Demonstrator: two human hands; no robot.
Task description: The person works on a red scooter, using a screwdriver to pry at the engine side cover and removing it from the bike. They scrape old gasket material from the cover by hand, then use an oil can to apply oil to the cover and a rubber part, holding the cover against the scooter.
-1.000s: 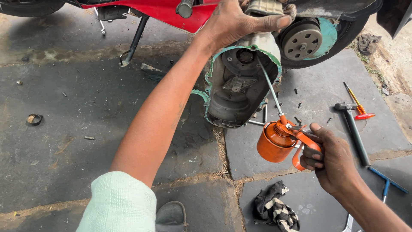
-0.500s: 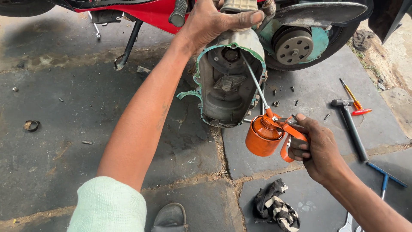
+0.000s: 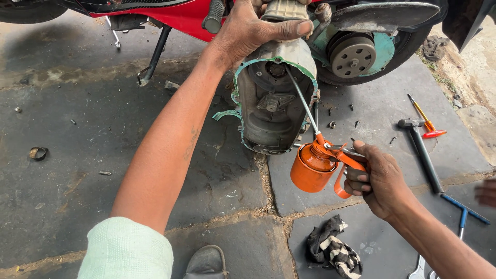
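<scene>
- The oil can (image 3: 310,168) is orange.
- The engine cover (image 3: 274,98) is grey with a green gasket rim.
- The rag (image 3: 330,250) is black and white, striped.
- The screwdriver (image 3: 424,119) has a yellow shaft and red handle.
- The scooter body (image 3: 175,15) is red.

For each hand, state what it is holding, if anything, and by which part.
The left hand grips the top edge of the upright metal engine cover. The right hand holds the orange oil can by its handle and trigger lever.

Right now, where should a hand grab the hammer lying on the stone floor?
Grip the hammer by its long dark handle, near the middle, coming from above. It lies flat on the slab with its head toward the scooter and open floor on both sides of the handle.
</scene>
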